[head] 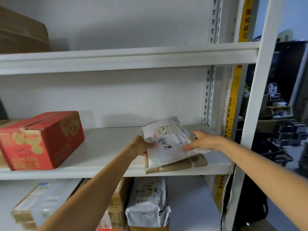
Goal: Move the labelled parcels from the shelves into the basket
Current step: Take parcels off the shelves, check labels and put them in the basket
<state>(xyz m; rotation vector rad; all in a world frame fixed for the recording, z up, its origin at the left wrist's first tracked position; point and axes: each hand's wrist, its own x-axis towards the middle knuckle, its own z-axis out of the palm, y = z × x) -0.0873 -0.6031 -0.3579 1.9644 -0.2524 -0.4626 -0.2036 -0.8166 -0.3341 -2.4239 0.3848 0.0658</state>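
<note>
White parcel [170, 147] is gripped at its left edge by the left hand [143, 145] and at its right edge by the right hand [203, 141]. It is stacked on a brown parcel [181, 165] on the middle shelf [103, 147], well right of a red box [41, 139].

There's the white padded mailer [168, 150], black handwriting and a printed label on top, lying skewed on a brown taped parcel [181, 164] at the front edge of the middle shelf [108, 147], left hand [143, 145] and right hand [201, 140] gripping its sides.

Grey mailer [146, 202]: handwritten "006" (rest unclear). White parcel [168, 147]: black handwritten characters, small print blurred.
</note>
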